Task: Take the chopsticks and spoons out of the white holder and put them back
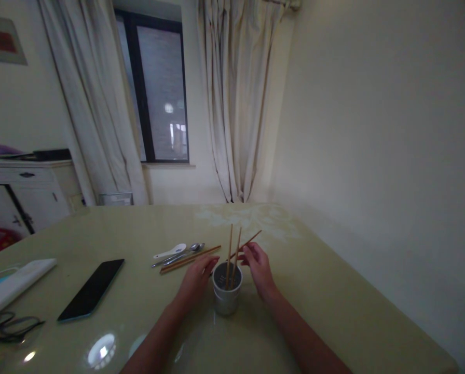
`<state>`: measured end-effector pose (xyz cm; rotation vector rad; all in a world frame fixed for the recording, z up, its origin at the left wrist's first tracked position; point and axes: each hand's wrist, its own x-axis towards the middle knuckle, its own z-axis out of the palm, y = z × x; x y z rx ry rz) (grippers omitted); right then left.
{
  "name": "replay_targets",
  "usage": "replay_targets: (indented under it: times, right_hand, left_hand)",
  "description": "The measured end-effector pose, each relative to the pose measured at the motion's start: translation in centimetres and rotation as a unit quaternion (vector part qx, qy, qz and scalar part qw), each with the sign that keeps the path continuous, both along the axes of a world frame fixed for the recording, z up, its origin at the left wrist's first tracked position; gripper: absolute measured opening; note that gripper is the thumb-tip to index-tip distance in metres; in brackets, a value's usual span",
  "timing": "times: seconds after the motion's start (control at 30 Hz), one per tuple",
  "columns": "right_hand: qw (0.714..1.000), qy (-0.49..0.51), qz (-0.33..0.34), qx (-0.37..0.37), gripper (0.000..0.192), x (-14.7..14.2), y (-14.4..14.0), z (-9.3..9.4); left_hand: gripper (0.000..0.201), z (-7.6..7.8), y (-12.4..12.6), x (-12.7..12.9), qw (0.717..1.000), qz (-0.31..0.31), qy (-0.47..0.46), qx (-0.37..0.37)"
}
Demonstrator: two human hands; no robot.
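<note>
Plainly, the relation that counts is between a slanted chopstick (pixel 255 236) and the mouth of a grey cup (pixel 227 303), low and just left of the frame's centre line. The chopstick's long axis runs from upper right, where one end sticks out past the fingers, down to lower left — toward the rim rather than upright over it. The right hand (pixel 258 266) is the nearer one: it pinches the chopstick between thumb and fingers, just right of the cup and a little above its rim. Two standing chopsticks (pixel 230 249) lean close together inside the cup, nearly vertical, so the pinched one lies at a clear angle to them. On the other side, the left hand (pixel 195 276) comes in just left of the rim, its fingers reaching toward the opening; whether they touch the cup or the low end of the slanted chopstick cannot be told, and its thumb is hard to make out. Farther left of that hand, loose chopsticks (pixel 189 260) rest on the table (pixel 326 311) along a similar slant — low at the left, high at the right — with metal spoons (pixel 180 255) and a white spoon (pixel 169 253) just beyond them.
</note>
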<state>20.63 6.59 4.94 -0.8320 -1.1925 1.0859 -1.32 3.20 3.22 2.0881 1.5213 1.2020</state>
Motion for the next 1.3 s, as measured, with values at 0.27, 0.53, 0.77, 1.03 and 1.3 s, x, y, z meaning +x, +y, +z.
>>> replay_targets:
  times: [0.27,0.53,0.77,1.03,1.3]
  right_hand:
    - [0.965,0.138,-0.212,0.073,0.041,6.8,1.8,3.2]
    - [0.986,0.126,-0.085,0.071,0.034,4.6,-0.2,3.9]
    - [0.997,-0.035,0.003,0.072,0.033,2.6,-1.6,3.1]
    - [0.992,-0.105,0.059,0.043,0.036,1.8,-1.7,2.3]
    - [0.989,-0.123,0.078,0.016,0.05,0.4,-0.7,-0.4]
  left_hand:
    - [0.029,-0.5,0.5,-4.7,0.934,0.235,0.26,-0.07]
    - [0.026,-0.4,0.4,-4.2,0.931,0.226,0.267,-0.103]
    - [0.022,-0.5,0.4,-4.5,0.927,0.231,0.278,-0.105]
    - [0.019,-0.6,0.4,-4.1,0.935,0.21,0.274,-0.08]
    - [0.022,-0.8,0.7,-1.4,0.996,0.075,0.014,-0.054]
